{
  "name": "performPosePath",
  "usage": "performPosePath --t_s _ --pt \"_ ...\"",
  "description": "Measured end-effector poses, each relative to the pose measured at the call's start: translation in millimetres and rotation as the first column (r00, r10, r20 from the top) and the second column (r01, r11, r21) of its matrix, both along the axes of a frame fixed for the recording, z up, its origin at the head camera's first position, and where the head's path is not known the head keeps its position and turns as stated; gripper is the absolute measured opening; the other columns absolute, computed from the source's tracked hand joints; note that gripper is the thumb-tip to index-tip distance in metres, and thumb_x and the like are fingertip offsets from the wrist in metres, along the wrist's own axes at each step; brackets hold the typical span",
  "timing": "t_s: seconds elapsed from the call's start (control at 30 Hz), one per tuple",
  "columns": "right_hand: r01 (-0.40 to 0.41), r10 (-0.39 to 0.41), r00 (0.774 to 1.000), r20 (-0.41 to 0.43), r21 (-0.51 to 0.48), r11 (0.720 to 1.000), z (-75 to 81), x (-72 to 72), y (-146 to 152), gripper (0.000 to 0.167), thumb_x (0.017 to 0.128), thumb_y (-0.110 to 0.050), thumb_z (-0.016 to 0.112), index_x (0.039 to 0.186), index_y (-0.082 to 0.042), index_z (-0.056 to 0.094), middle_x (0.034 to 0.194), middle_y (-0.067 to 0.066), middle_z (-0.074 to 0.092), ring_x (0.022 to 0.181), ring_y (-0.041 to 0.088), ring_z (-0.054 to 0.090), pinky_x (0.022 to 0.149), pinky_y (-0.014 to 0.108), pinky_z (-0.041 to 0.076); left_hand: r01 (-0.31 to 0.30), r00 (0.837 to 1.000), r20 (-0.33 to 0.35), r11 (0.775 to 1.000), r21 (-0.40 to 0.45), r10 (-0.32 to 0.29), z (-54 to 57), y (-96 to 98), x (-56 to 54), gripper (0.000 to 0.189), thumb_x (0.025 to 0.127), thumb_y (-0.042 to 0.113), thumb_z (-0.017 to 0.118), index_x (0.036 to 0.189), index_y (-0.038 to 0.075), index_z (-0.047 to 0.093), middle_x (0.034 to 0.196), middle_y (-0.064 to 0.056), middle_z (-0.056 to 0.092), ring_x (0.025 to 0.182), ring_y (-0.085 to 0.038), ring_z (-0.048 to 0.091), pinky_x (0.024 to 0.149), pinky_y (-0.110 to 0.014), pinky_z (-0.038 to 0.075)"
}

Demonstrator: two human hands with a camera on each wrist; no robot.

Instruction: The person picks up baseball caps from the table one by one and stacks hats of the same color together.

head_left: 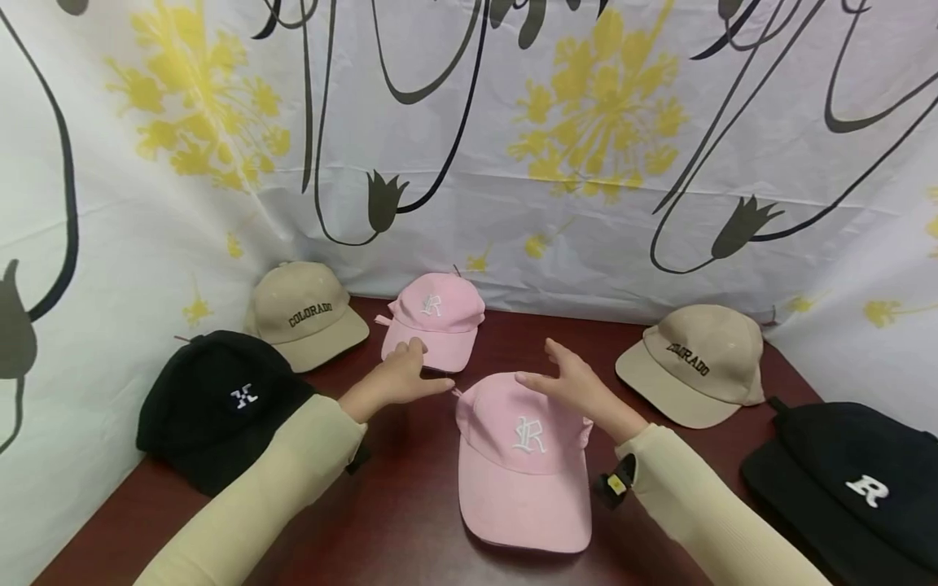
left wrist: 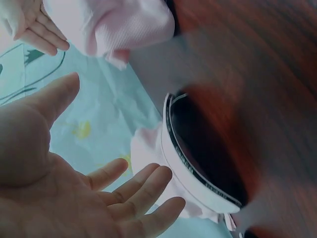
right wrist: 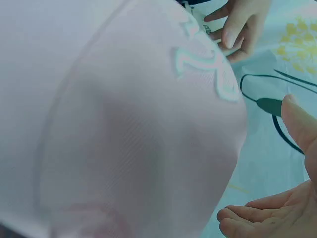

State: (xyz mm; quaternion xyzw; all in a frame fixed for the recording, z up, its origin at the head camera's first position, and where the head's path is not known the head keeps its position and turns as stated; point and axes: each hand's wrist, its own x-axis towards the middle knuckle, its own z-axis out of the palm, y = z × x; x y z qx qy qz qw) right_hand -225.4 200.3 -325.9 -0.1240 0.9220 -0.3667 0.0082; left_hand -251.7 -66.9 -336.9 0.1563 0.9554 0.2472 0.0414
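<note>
Two pink caps with a white embroidered letter lie on the dark red table. The nearer pink cap [head_left: 523,472] sits in the middle, brim toward me. Behind it and to the left is the farther pink cap [head_left: 440,313]. My left hand [head_left: 396,376] hovers just before the farther cap's brim, fingers spread and holding nothing. My right hand [head_left: 572,382] is over the right side of the nearer cap's crown, thumb and fingers apart, gripping nothing. In the right wrist view the crown of the pink cap [right wrist: 138,114] fills much of the picture, beside the fingers.
On the left stand a beige COLORADO cap [head_left: 304,313] and a black cap [head_left: 220,403]. On the right are another beige COLORADO cap [head_left: 696,366] and a black cap [head_left: 850,488] with a white R. A flowered white cloth [head_left: 469,146] hangs behind the table [head_left: 381,505].
</note>
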Motion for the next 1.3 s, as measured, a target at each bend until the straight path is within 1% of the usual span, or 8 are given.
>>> performPosePath --t_s 0.37,0.77,0.9,1.03,1.1,1.17,1.27,1.3 --pt "-0.021 0.017 0.997 0.082 0.046 0.999 11.1 -26.0 -37 0.090 0.082 -0.045 0.063 0.140 0.011 0.021 0.138 0.028 0.033 0.127 0.036 0.034 0.101 0.045 0.029 -0.008 1.000 0.025 0.999 0.044 0.007 5.5 -5.8 -18.8 0.079 0.081 0.039 0.065 0.124 -0.017 0.032 0.119 -0.034 0.040 0.109 -0.040 0.043 0.092 -0.047 0.036" --pt "-0.039 0.029 0.991 0.128 0.081 0.996 18.4 -50.4 -69 0.082 0.083 -0.045 0.062 0.131 0.015 0.035 0.129 0.029 0.043 0.119 0.034 0.044 0.095 0.043 0.037 -0.046 0.997 0.055 0.999 0.002 0.046 10.5 -10.0 -40.9 0.083 0.082 0.039 0.063 0.128 -0.020 0.026 0.123 -0.037 0.040 0.114 -0.050 0.040 0.094 -0.052 0.033" --pt "-0.021 0.011 0.989 0.151 0.068 0.997 17.8 -59.6 -77 0.061 0.081 -0.048 0.063 0.108 0.006 0.054 0.096 0.014 0.054 0.089 0.023 0.052 0.078 0.033 0.042 -0.071 0.993 0.092 0.997 -0.023 0.073 13.8 -14.2 -49.9 0.093 0.084 0.040 0.061 0.134 -0.021 0.012 0.133 -0.043 0.023 0.123 -0.052 0.028 0.100 -0.053 0.026" --pt "-0.030 0.027 0.985 0.171 0.013 0.999 15.8 -67.9 -84 0.043 0.082 -0.047 0.064 0.074 -0.006 0.052 0.067 0.001 0.036 0.069 0.017 0.043 0.065 0.028 0.037 -0.084 0.990 0.106 0.995 -0.054 0.090 15.9 -17.5 -58.2 0.095 0.084 0.041 0.060 0.135 -0.021 0.009 0.135 -0.043 0.019 0.125 -0.051 0.025 0.101 -0.053 0.025" --pt "-0.048 0.054 0.983 0.174 -0.042 0.998 14.2 -71.4 -88 0.037 0.083 -0.042 0.064 0.074 -0.007 0.056 0.070 0.000 0.044 0.074 0.016 0.047 0.069 0.027 0.039 -0.091 0.988 0.116 0.994 -0.061 0.098 16.7 -19.1 -61.0 0.095 0.084 0.042 0.060 0.135 -0.021 0.010 0.134 -0.041 0.023 0.125 -0.049 0.027 0.101 -0.052 0.026" --pt "-0.062 0.080 0.983 0.168 -0.106 0.992 12.6 -74.4 -93 0.033 0.084 -0.036 0.065 0.088 -0.003 0.062 0.088 0.007 0.057 0.090 0.018 0.052 0.080 0.029 0.041 -0.097 0.987 0.124 0.993 -0.063 0.104 17.8 -20.6 -63.0 0.094 0.084 0.042 0.060 0.135 -0.021 0.010 0.132 -0.040 0.027 0.124 -0.047 0.030 0.100 -0.050 0.027" --pt "-0.085 0.110 0.985 0.129 -0.188 0.978 9.5 -78.3 -101 0.044 0.084 -0.027 0.066 0.116 0.001 0.057 0.120 0.015 0.054 0.110 0.023 0.048 0.090 0.032 0.039 -0.112 0.981 0.154 0.992 -0.054 0.119 18.3 -22.6 -64.6 0.094 0.084 0.041 0.060 0.136 -0.019 0.009 0.132 -0.038 0.027 0.123 -0.046 0.031 0.100 -0.050 0.028" --pt "-0.080 0.105 0.986 0.126 -0.192 0.978 8.7 -78.9 -104 0.041 0.083 -0.026 0.067 0.111 0.002 0.057 0.113 0.015 0.056 0.105 0.023 0.050 0.087 0.031 0.040 -0.114 0.979 0.162 0.992 -0.052 0.121 18.0 -23.1 -65.2 0.094 0.085 0.041 0.059 0.136 -0.019 0.009 0.131 -0.038 0.027 0.122 -0.046 0.031 0.099 -0.050 0.029"
